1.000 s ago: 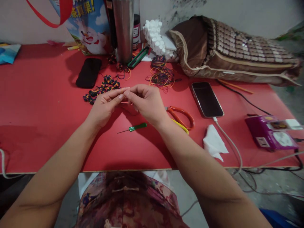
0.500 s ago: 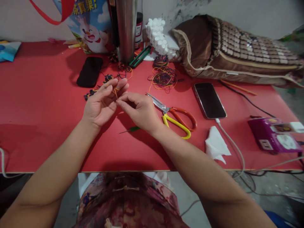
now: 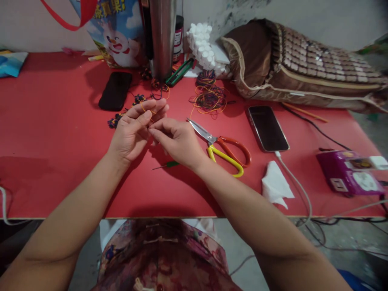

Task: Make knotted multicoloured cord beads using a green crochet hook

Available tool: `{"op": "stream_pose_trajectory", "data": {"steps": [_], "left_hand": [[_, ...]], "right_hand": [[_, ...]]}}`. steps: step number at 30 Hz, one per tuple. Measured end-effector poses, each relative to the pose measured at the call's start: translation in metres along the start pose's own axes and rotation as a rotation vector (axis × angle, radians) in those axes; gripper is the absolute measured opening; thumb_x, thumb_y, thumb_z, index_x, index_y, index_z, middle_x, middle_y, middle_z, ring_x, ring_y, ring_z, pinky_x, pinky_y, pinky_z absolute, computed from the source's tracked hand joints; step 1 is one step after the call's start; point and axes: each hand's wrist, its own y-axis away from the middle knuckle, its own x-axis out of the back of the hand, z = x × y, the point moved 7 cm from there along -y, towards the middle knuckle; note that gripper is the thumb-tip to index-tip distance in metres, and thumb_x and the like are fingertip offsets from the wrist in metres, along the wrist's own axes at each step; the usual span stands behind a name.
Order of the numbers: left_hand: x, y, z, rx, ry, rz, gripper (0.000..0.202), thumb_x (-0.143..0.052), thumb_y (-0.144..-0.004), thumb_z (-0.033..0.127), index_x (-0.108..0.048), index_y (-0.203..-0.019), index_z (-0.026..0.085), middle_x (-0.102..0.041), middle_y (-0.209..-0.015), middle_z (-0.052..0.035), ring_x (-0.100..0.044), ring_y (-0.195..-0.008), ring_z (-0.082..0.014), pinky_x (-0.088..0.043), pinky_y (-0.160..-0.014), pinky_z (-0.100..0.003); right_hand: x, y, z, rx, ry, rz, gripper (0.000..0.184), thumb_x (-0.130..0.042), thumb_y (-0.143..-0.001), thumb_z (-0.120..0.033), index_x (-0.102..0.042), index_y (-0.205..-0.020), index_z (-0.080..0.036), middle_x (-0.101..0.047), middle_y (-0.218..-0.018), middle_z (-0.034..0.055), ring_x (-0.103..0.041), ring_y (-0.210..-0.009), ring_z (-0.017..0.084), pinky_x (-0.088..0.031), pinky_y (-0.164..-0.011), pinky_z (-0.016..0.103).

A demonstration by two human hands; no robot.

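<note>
Here, above the red table, the left hand curls loosely, whether its thumb clamps I cannot tell, and the right hand has thumb and forefinger pinched together. Scissors lie beside the right hand, a thread tangle beyond their tips, a green-handled tool partly hidden below it. Thin yellow cord crosses the left fingers toward the right fingertips.

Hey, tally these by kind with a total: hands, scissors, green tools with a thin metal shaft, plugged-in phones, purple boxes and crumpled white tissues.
Left hand and right hand: 2
Scissors: 1 pair
Green tool, partly hidden: 1
Plugged-in phone: 1
Purple box: 1
White tissue: 1
Total: 7
</note>
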Motion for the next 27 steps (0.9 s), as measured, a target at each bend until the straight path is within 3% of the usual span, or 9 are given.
{"op": "stream_pose_trajectory", "data": {"steps": [5,8,13,18,23,27], "left_hand": [[0.005,-0.001,-0.002,0.053,0.024,0.078,0.024,-0.074,-0.098,0.002,-0.086,-0.096,0.023,-0.091,-0.113,-0.0031,-0.077,-0.142,-0.0292,-0.063,-0.123,-0.043],[0.006,-0.001,-0.001,0.084,0.04,0.096,0.028,-0.068,-0.1,0.0,-0.085,-0.097,0.022,-0.09,-0.115,-0.0036,-0.071,-0.151,-0.0306,-0.062,-0.124,-0.044],[0.008,-0.002,0.0,0.11,0.035,0.087,0.022,-0.069,-0.103,0.007,-0.083,-0.103,0.024,-0.087,-0.133,-0.0027,-0.063,-0.16,-0.0321,-0.065,-0.121,-0.044],[0.013,-0.004,-0.001,0.12,0.026,0.118,0.019,-0.07,-0.103,0.008,-0.082,-0.103,0.024,-0.084,-0.142,-0.0038,-0.059,-0.163,-0.0332,-0.059,-0.128,-0.05],[0.011,-0.004,0.0,0.108,0.032,0.136,0.033,-0.059,-0.104,0.001,-0.082,-0.1,0.025,-0.088,-0.129,-0.0009,-0.063,-0.16,-0.0267,-0.061,-0.126,-0.045],[0.005,-0.001,-0.002,0.085,0.025,0.114,0.028,-0.067,-0.101,0.002,-0.083,-0.099,0.026,-0.089,-0.124,-0.0012,-0.066,-0.157,-0.0256,-0.059,-0.128,-0.039]], "right_hand": [[-0.004,0.003,-0.003,0.053,0.088,-0.053,0.024,-0.067,-0.105,-0.032,-0.076,-0.087,-0.019,-0.07,-0.072,-0.0015,-0.058,-0.067,0.013,-0.043,-0.073,0.03],[0.003,0.0,-0.008,0.056,0.071,-0.084,0.024,-0.071,-0.102,-0.034,-0.08,-0.088,-0.017,-0.071,-0.073,-0.001,-0.058,-0.067,0.013,-0.043,-0.071,0.03],[0.03,-0.006,-0.012,-0.045,0.046,-0.027,0.028,-0.071,-0.103,-0.035,-0.079,-0.081,-0.019,-0.067,-0.064,-0.0026,-0.054,-0.058,0.012,-0.041,-0.062,0.029],[0.031,-0.006,-0.014,-0.015,0.102,-0.083,0.026,-0.072,-0.101,-0.032,-0.077,-0.077,-0.021,-0.068,-0.066,-0.0021,-0.053,-0.063,0.012,-0.04,-0.063,0.03],[0.022,-0.005,-0.009,-0.026,0.121,-0.068,0.022,-0.072,-0.1,-0.031,-0.074,-0.08,-0.02,-0.066,-0.069,-0.002,-0.053,-0.066,0.013,-0.041,-0.066,0.031],[0.014,-0.003,-0.006,-0.027,0.136,0.016,0.017,-0.08,-0.095,-0.033,-0.072,-0.087,-0.021,-0.066,-0.072,-0.0038,-0.054,-0.065,0.013,-0.042,-0.068,0.031]]}}
